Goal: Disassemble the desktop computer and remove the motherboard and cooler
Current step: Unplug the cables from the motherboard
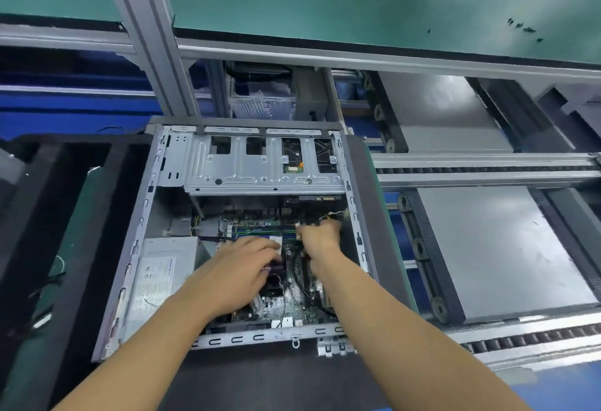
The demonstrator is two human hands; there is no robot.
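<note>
An open desktop case (153,202) lies flat on a dark mat, its side panel off. The green motherboard (276,308) shows at the bottom, with black cables across it. My left hand (240,267) rests flat on the black cooler (274,275) in the middle, hiding most of it. My right hand (320,236) reaches toward the board's far right edge and grips a cable connector (335,215) with yellow and black wires. A silver drive cage (260,166) spans the far end of the case.
A grey power supply (162,274) fills the case's left side. Black foam blocks (65,215) stand to the left. A roller conveyor with grey pallets (494,248) runs on the right. Behind is an aluminium frame post (146,36) and a green shelf.
</note>
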